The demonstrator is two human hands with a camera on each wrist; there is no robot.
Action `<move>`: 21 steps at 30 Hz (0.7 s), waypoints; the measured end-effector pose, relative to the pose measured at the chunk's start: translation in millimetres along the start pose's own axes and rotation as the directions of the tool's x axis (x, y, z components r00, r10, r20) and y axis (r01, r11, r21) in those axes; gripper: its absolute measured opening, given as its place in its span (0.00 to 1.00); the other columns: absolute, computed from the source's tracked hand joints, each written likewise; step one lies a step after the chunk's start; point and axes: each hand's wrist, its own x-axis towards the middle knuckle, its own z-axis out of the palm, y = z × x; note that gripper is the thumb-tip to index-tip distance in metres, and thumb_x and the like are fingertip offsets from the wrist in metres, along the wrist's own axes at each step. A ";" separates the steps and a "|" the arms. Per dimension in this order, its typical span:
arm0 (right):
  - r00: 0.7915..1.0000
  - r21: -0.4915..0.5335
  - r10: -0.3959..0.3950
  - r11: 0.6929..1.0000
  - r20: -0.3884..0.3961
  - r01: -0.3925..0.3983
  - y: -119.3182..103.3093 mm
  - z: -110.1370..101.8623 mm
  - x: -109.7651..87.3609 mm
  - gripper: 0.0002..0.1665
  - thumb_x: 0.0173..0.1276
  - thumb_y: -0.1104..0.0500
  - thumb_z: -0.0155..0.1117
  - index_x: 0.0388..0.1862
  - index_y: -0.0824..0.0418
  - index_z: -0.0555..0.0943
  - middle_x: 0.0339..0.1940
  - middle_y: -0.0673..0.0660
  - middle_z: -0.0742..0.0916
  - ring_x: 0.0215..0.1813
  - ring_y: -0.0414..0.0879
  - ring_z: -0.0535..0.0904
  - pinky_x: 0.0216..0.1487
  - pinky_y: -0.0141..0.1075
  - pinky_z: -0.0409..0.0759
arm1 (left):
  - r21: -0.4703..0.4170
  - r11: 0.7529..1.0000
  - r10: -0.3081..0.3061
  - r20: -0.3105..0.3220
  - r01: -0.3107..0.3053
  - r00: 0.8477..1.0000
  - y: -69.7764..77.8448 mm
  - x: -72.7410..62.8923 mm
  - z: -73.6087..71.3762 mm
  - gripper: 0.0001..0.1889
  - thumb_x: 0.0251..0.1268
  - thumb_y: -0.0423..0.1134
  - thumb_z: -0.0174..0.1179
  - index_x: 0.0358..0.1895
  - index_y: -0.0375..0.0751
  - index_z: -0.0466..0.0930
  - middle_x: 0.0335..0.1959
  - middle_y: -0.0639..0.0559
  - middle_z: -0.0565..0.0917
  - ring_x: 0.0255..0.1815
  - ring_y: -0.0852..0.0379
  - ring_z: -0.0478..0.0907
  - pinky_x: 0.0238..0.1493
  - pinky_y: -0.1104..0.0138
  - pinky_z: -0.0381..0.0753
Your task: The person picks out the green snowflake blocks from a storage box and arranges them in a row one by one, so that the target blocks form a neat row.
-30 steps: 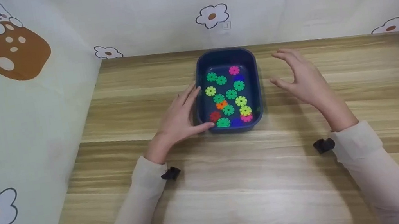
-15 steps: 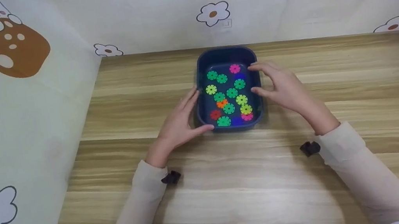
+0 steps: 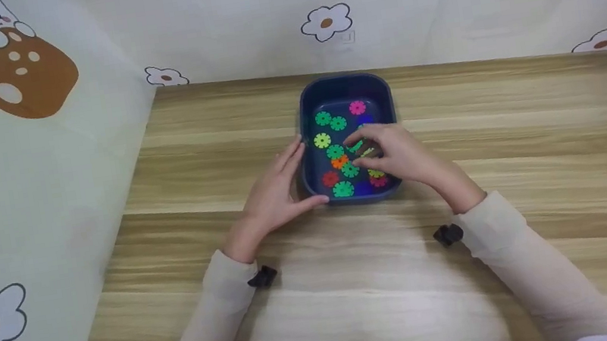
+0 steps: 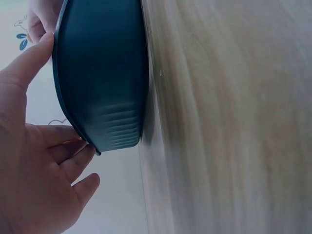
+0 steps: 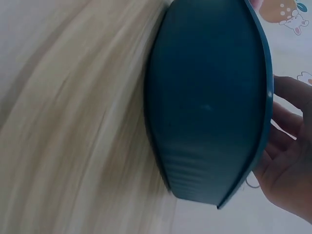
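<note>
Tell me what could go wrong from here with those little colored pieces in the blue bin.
The right hand is over closely grouped pieces, so it might nudge neighbors or pick up two together; the orange piece and a green piece appear to overlap.

The left hand only seems to touch the rim of the bin, so a bump could perhaps slide it.

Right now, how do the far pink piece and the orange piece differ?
The pink piece lies far back in the bin; the orange piece lies in its nearer half. The pink piece shows whole; the orange piece is partly covered by a green piece. Both are round and notched.
</note>
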 end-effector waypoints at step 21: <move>0.951 -0.163 0.120 0.984 0.286 -0.075 3.8 34.2 24.3 0.16 0.57 0.67 0.76 0.45 0.64 0.86 0.39 0.59 0.88 0.40 0.48 0.83 0.46 0.40 0.84 | -0.014 1.000 -0.012 -0.021 0.011 1.000 -0.1 -0.9 0.5 0.56 0.53 0.69 0.67 0.81 0.48 0.51 0.83 0.55 0.50 0.82 0.45 0.53 0.79 0.48 0.57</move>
